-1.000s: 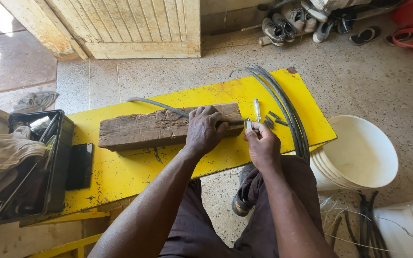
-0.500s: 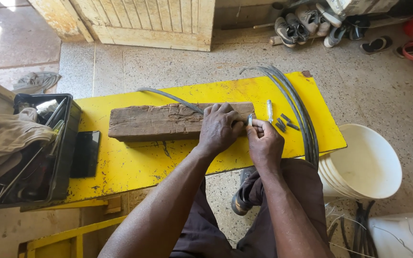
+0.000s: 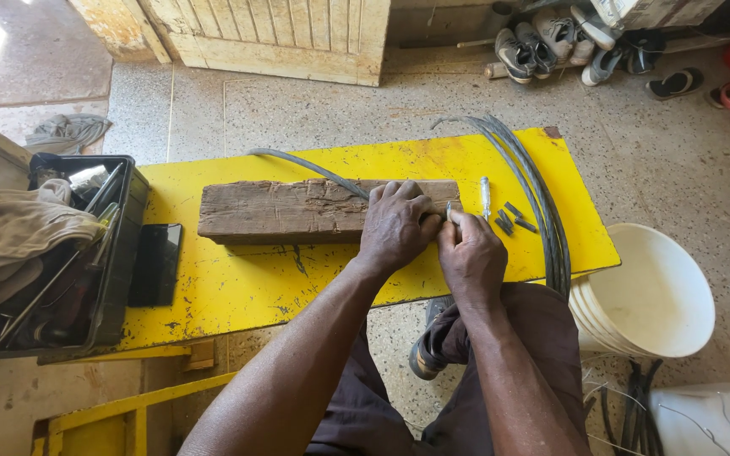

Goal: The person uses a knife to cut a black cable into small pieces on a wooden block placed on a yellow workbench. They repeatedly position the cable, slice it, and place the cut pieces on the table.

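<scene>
Seen from above, we pressed our left hand (image 3: 396, 226) flat over the right end of a weathered wooden block (image 3: 285, 211) lying lengthwise on a yellow bench (image 3: 238, 287), fingers spread and holding nothing but the wood beneath. Our right hand (image 3: 469, 253) sat just beside it, closed around a thin metal tool (image 3: 449, 211) whose tip stood at the block's end; how tightly, we could not tell. A grey cable (image 3: 306, 165) ran from behind the block toward the left hand. A bundle of grey cables (image 3: 534, 194) curved along the bench's right end, with short cut pieces (image 3: 513, 219) and a small white-handled tool (image 3: 485, 196) near it. A black toolbox (image 3: 86, 253) stood at the left, stacked white buckets (image 3: 652, 295) at the right.
</scene>
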